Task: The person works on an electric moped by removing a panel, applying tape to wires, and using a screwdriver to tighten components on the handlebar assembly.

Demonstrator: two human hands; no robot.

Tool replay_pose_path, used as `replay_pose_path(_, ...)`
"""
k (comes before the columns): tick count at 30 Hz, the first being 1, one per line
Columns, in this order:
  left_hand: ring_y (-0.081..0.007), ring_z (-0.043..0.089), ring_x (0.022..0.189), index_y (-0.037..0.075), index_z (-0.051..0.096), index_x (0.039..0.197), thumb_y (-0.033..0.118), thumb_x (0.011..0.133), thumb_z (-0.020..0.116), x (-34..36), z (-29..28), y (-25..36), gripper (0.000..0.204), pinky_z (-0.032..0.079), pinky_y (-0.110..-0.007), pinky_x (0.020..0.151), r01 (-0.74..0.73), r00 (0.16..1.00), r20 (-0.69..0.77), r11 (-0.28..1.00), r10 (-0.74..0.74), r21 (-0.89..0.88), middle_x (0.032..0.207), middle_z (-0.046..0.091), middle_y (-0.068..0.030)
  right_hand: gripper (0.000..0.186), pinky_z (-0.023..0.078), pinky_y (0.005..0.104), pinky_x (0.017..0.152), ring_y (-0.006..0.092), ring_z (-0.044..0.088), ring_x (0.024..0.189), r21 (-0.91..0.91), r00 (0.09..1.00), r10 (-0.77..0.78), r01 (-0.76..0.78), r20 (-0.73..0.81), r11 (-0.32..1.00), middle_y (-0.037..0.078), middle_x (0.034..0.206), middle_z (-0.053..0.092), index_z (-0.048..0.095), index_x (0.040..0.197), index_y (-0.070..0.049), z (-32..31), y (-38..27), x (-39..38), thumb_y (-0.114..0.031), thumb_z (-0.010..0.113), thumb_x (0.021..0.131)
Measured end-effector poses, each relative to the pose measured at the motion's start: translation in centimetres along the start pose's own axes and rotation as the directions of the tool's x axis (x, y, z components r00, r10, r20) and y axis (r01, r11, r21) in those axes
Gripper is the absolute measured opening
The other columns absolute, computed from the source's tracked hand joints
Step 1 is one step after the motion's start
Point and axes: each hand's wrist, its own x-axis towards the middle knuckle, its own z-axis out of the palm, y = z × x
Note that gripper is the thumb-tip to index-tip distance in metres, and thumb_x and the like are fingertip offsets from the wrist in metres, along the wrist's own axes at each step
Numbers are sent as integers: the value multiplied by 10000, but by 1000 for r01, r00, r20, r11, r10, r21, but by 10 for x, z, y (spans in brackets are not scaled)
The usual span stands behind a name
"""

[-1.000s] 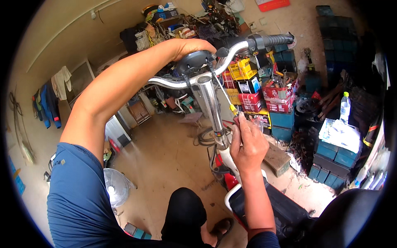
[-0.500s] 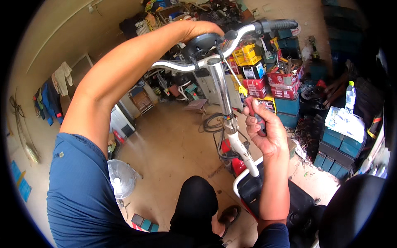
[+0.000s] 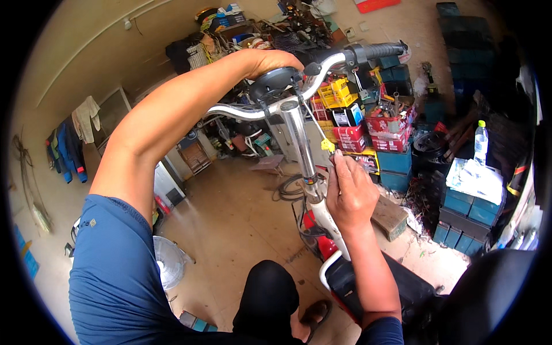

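Note:
A silver handlebar [image 3: 330, 64] on a chrome stem [image 3: 299, 138] rises in front of me, part of a scooter or small bike. My left hand [image 3: 275, 60] curves over the top of a black rounded handlebar unit [image 3: 271, 85]; its fingertips are hidden behind. My right hand [image 3: 352, 190] is closed round a screwdriver [image 3: 315, 125] right of the stem, its back toward me. The screwdriver's thin shaft and yellow collar show; its handle is covered by my fingers. The shaft points up to the underside of the bar beside the black unit.
A black seat [image 3: 402, 284] lies below my right forearm. Crates [image 3: 391, 123] and boxes [image 3: 351, 138] stack at the right, near a bottle [image 3: 481, 144] on a blue-green case stack. A fan [image 3: 168, 261] stands at lower left. Coiled cable [image 3: 290, 188] lies on the floor.
My right hand has turned over, from palm up with the red-and-grey handle showing to its back up. The view has shifted slightly. My left hand stays on the black unit.

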Motion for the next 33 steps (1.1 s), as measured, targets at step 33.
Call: replay_pose_path(33, -150, 709, 834, 38, 765, 1079, 256, 929, 636, -4, 7, -11, 295, 574, -325, 729, 147, 987, -42, 982, -153, -114, 990, 757, -75, 313, 379, 124, 478, 42, 538, 655, 416, 236, 403, -791, 884, -448, 75, 995, 721, 685, 1223, 4, -28, 24, 44, -123, 743, 942)
